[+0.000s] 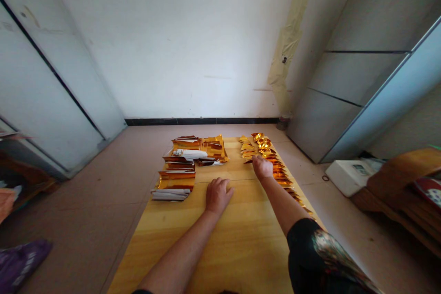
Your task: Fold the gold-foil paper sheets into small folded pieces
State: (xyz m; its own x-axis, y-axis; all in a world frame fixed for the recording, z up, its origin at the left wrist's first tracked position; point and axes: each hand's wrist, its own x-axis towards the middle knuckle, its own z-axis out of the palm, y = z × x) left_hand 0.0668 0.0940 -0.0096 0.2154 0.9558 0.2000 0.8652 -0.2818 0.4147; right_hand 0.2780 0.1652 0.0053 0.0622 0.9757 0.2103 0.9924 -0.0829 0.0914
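A long pale wooden board [237, 239] lies on the floor in front of me. My left hand [217, 195] rests on it with nothing in it, just right of a curled gold foil sheet [176, 180] and a bundle of white paper strips [170, 194]. Further back sits a loose pile of gold foil sheets [212, 148]. My right hand [262, 167] is curled, its fingers down at a row of small folded gold foil pieces [274, 160]. Whether those fingers pinch a piece is hidden. A dark patterned sleeve [319, 250] covers my right arm.
The board's far end stops near a white wall [179, 46] with black skirting. Grey panels [358, 78] stand at the right. Beyond the board's right edge are a white box [349, 177] and wooden furniture [396, 188]. A purple cloth [20, 264] lies at lower left.
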